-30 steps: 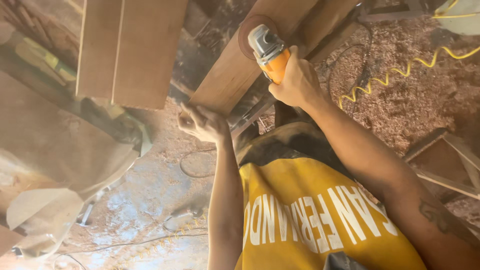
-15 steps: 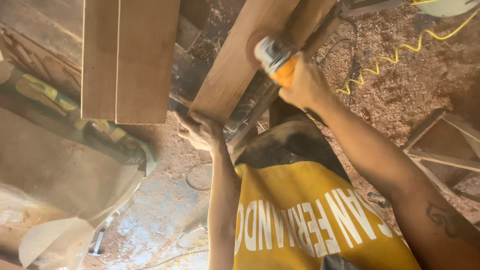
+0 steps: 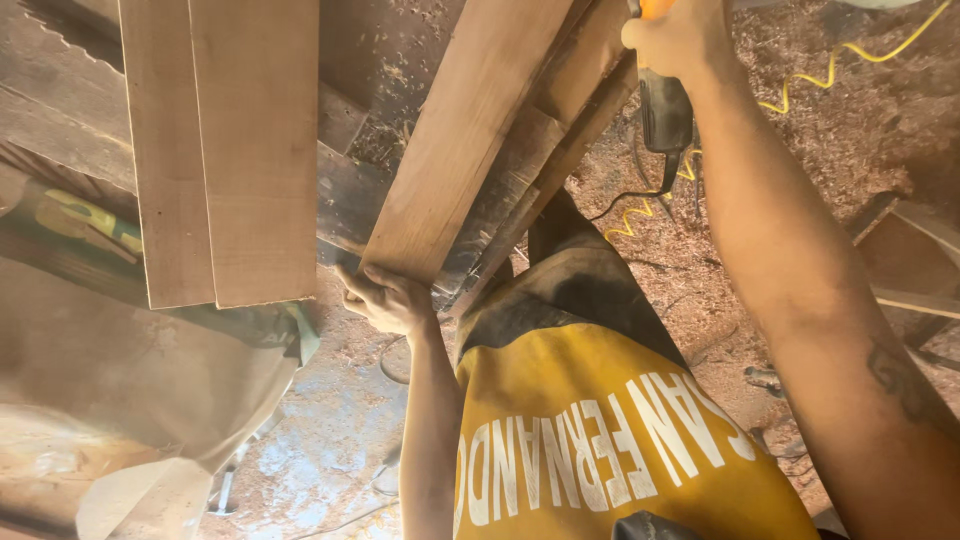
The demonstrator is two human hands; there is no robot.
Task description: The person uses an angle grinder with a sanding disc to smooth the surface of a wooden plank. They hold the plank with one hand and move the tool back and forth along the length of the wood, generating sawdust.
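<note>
The person leans over a rough, dark workbench [image 3: 350,190] whose top is scarred and dusted with wood chips. A long pale plank [image 3: 470,130] lies slantwise across it, running from the near edge up and away to the top of the view. The left hand [image 3: 388,297] grips the plank's near end, fingers curled under and around the edge, thumb against the side. The right hand [image 3: 678,38] is up at the top of the view, closed around an orange-bodied power tool [image 3: 662,100] whose dark rear housing hangs below the fist; the working end is out of view, so I cannot tell whether it touches the wood. A black cord [image 3: 640,200] drops from the tool toward the floor.

To the left, two more boards [image 3: 225,150] lie side by side on the bench, edges touching, their near ends overhanging the bench edge. They sit well apart from the gripped plank, with bare dark benchtop between.

The floor [image 3: 860,130] on the right is thick with reddish sawdust and shavings, and a coiled yellow cable [image 3: 860,50] snakes across it near the top right. Wooden frame pieces [image 3: 915,270] lie on the sawdust at the right edge. Lower left, the ground is paler concrete [image 3: 310,450], patchy and dusty, partly covered by a hazy tan sheet [image 3: 120,380]. The person wears a yellow shirt [image 3: 600,450].
</note>
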